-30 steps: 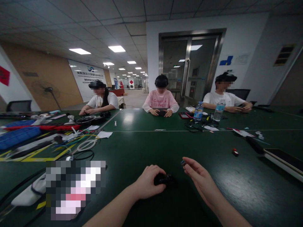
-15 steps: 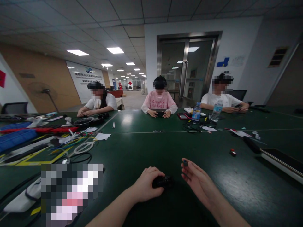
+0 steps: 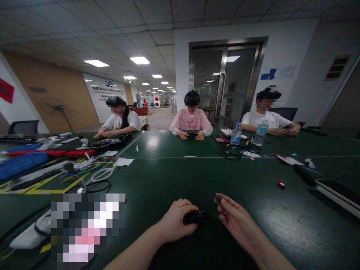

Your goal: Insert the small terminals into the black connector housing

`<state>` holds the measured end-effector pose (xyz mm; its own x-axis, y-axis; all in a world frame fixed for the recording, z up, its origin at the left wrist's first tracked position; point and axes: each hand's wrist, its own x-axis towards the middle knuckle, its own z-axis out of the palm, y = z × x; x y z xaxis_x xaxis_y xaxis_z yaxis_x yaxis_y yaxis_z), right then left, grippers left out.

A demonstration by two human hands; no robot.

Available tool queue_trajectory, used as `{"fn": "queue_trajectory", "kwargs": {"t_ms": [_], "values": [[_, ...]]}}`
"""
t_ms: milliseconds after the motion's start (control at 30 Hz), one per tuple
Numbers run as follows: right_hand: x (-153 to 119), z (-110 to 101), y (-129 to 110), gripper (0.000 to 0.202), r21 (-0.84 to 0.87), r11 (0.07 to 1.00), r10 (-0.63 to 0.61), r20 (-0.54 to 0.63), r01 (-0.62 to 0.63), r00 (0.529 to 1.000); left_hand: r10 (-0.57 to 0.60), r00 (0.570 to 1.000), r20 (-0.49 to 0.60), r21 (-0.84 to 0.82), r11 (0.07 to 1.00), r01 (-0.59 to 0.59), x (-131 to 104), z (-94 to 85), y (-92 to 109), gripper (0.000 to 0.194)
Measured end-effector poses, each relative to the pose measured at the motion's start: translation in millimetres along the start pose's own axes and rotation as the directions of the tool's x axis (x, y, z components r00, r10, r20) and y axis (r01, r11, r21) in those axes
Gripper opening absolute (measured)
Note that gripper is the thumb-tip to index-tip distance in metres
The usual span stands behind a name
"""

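Toward the near edge of a smooth, dark green tabletop point(image 3: 157, 180), we curve the fingers of our left hand point(image 3: 177, 220) around a rounded black object point(image 3: 201, 216), lumpy and faintly glossy at its uncovered end; it sits low between our hands. Beside it, the fingers of our right hand point(image 3: 239, 221) pinch a tiny dark piece point(image 3: 218, 198) at their tips, held apart from the black object; its exact shape is too small for us to tell. Farther right we see a small, shiny red-and-silver item point(image 3: 280, 183), then a flat slab point(image 3: 341, 193) with a pale side and a dark, glassy top. Over to our left lie a thin sheet of white paper point(image 3: 124, 161), looping coils of smooth white cable point(image 3: 102, 173) and a blue basket point(image 3: 24, 167). Two labelled plastic bottles point(image 3: 261, 135) stand upright well beyond our hands, near a tangle of thin black cords point(image 3: 230, 151).
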<state>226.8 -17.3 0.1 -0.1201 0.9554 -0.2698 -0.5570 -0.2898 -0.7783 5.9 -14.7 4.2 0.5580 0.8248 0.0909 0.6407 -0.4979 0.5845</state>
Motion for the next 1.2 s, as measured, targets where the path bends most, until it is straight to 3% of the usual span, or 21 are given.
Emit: {"fn": "queue_trajectory", "kwargs": {"t_ms": [200,367,467,600,700,800,967,1200], "values": [[-1,2,3,0.031,-0.219,0.972,-0.091,0.001,0.089,0.996,-0.010,1.000,-0.007,-0.012,1.000,0.010,0,0.5,-1,0.042],[-3,5,6,0.035,-0.520,0.834,-0.169,0.080,0.186,0.982,-0.009,1.000,0.000,-0.010,1.000,0.009,0,-3.1,2,0.043],[-4,8,10,0.026,-0.677,0.670,-0.217,0.215,0.305,0.952,-0.004,1.000,0.009,-0.001,1.000,0.004,0,-3.4,2,0.043],[-4,11,17,0.018,-0.817,0.342,-0.225,0.409,0.465,0.884,0.021,1.000,-0.009,0.029,0.999,-0.021,1,0.0,-2,0.043],[-4,13,20,0.020,-0.852,0.180,-0.214,0.455,0.492,0.865,0.032,0.999,-0.014,0.041,0.999,-0.031,2,2.5,-4,0.042],[-5,13,18,0.020,-0.846,0.156,-0.206,0.476,0.509,0.855,0.033,0.999,-0.019,0.033,0.999,-0.032,2,3.5,-5,0.041],[-9,14,13,0.022,-0.826,0.201,-0.252,0.476,0.526,0.843,0.021,1.000,-0.016,0.026,0.999,-0.020,2,2.6,-4,0.041],[-6,14,16,0.025,-0.843,0.127,-0.174,0.500,0.523,0.848,0.027,0.999,-0.020,0.016,1.000,-0.026,1,2.5,-3,0.044]]}}
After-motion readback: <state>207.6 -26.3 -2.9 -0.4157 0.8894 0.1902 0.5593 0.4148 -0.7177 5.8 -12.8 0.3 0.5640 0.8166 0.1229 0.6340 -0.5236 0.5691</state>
